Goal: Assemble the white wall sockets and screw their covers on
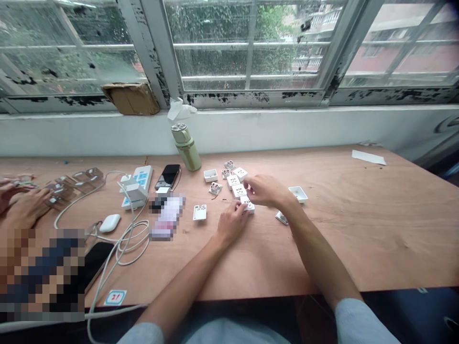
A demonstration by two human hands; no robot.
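Light sleeves (362, 321), hands (233, 220) at white sockets (238, 191), "21" sticker (115, 297)

Head-worn view, forward and down across the table (358, 229) toward windows (215, 48)

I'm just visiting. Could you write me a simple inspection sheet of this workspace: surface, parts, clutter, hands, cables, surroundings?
Surface: brown table, with a few dark specks and a "21" label near the front edge.
Parts: four white sockets in a slanting cluster; open white cases and loose inserts around them.
Clutter: bottle, black phone, earbud case, paper strip.
Hands: left hand touches the nearest socket; right hand is bent over it, grip unclear.
Cables: white cable looped at left, near the power strip.
Surroundings: stained windows, cardboard box, another person's hand at left.
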